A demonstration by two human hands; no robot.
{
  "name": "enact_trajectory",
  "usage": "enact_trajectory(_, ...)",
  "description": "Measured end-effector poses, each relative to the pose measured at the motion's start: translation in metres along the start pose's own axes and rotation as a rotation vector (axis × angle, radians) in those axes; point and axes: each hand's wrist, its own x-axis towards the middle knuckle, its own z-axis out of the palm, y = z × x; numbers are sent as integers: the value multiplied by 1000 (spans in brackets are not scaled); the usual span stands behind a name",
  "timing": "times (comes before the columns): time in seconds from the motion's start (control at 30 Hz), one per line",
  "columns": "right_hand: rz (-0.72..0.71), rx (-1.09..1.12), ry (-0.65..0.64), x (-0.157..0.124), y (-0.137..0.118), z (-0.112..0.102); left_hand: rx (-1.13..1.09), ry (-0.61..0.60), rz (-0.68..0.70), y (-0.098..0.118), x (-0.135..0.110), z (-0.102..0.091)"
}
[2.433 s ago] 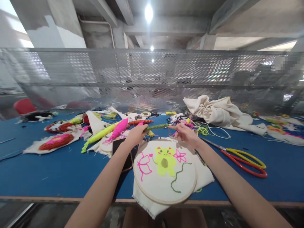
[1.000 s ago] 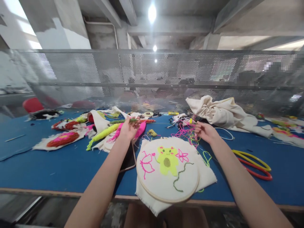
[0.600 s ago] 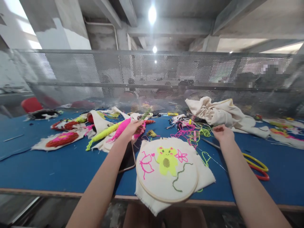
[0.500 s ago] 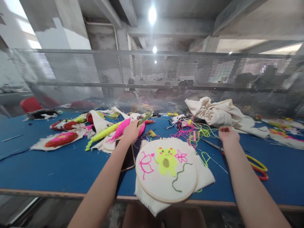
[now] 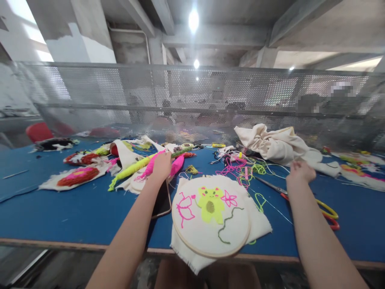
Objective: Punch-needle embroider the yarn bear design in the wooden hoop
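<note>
My left hand [image 5: 162, 164] is closed on a dark green yarn skein [image 5: 181, 151], held low over the pink and yellow skeins [image 5: 141, 163] at the back of the table. My right hand [image 5: 299, 172] is pinched shut far to the right; a thin green thread [image 5: 272, 164] seems to run from it toward the skein. In front of me lies an embroidery hoop [image 5: 210, 214] with a yellow creature, pink flowers and a green stem stitched on white cloth. A phone [image 5: 162, 200] rests under my left forearm.
Yellow-and-red-handled scissors [image 5: 321, 206] lie by my right wrist. A loose yarn tangle [image 5: 240, 166] and bunched cream cloth [image 5: 276, 146] sit behind the hoop. Tufted pieces [image 5: 76, 176] lie at the left. A perforated metal screen [image 5: 192, 100] closes the table's far side.
My right hand has drawn away to the right from the skein, pulling thread out. My left hand has lowered the green skein toward the table.
</note>
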Motion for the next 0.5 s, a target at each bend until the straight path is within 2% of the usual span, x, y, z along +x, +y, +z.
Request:
enact_trajectory(0.1, -4, -55, -18, -3, 20, 24, -57, -16, 171, 12, 0, 0)
enact_trajectory(0.17, 67, -111, -115, -13, 37, 42, -92, -19, 266, 21, -1, -1)
enact_trajectory(0.33, 320, -254, -494, -62, 78, 81, -152, -34, 402, 38, -5, 3)
enact_trajectory(0.43, 470, -389, -863, -87, 89, 90, -189, -40, 445, 43, -6, 7)
enact_trajectory(0.5, 517, -448, -984, -92, 91, 90, -207, -42, 453, 44, -6, 8)
